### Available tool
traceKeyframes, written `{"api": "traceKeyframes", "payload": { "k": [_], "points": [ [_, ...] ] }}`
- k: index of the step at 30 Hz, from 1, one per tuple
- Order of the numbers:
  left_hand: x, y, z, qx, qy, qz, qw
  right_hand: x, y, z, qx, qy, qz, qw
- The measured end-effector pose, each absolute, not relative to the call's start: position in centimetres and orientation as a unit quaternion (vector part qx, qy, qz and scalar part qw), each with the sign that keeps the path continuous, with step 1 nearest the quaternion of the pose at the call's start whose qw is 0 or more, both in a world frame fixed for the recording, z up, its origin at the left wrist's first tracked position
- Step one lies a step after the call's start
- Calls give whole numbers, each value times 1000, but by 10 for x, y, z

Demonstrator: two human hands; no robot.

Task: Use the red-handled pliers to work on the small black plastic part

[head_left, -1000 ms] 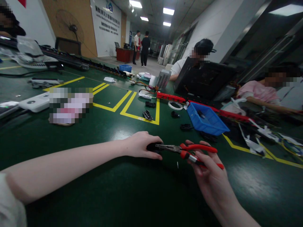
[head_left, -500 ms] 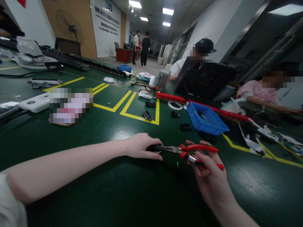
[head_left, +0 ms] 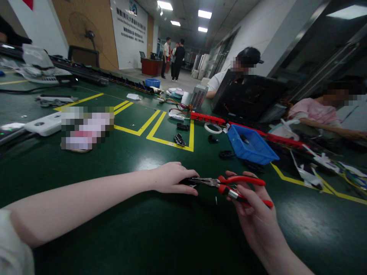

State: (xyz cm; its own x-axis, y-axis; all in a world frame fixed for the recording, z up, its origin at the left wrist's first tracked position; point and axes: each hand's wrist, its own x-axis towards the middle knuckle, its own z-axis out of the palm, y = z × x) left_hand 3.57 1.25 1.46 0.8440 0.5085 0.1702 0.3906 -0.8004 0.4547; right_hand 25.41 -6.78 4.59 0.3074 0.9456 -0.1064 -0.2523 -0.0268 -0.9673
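Observation:
My left hand (head_left: 174, 178) is closed on a small black part (head_left: 189, 181), pinched between thumb and fingers over the green table (head_left: 129, 229). Red-handled pliers (head_left: 243, 187) are in my right hand (head_left: 255, 206), its fingers around the handles. The long metal jaws point left and reach the black part at my left fingertips; whether they grip it is too small to tell. A thin pale sliver (head_left: 216, 200) shows below the jaws. Further back are a black piece (head_left: 179, 139) inside yellow tape and another (head_left: 226, 154) beside the blue bin.
The blue bin (head_left: 252, 145) stands right of centre, near a white ring (head_left: 213, 128) and a long red strip (head_left: 206, 118). At left lie a phone (head_left: 88, 131) and a white power strip (head_left: 46, 124). People sit across the table behind a black case (head_left: 252, 95).
My hands, the pliers and the black part hold almost the same pose. The whole view has shifted slightly. In the background, the standing people have changed position a little.

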Motion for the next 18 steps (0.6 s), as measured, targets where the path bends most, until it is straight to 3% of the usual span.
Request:
{"api": "traceKeyframes", "payload": {
  "k": [18],
  "points": [
    [36, 12, 15, 945, 234, 147, 173, 254, -69, 47, -523, -354, 482, 607]
  ]
}}
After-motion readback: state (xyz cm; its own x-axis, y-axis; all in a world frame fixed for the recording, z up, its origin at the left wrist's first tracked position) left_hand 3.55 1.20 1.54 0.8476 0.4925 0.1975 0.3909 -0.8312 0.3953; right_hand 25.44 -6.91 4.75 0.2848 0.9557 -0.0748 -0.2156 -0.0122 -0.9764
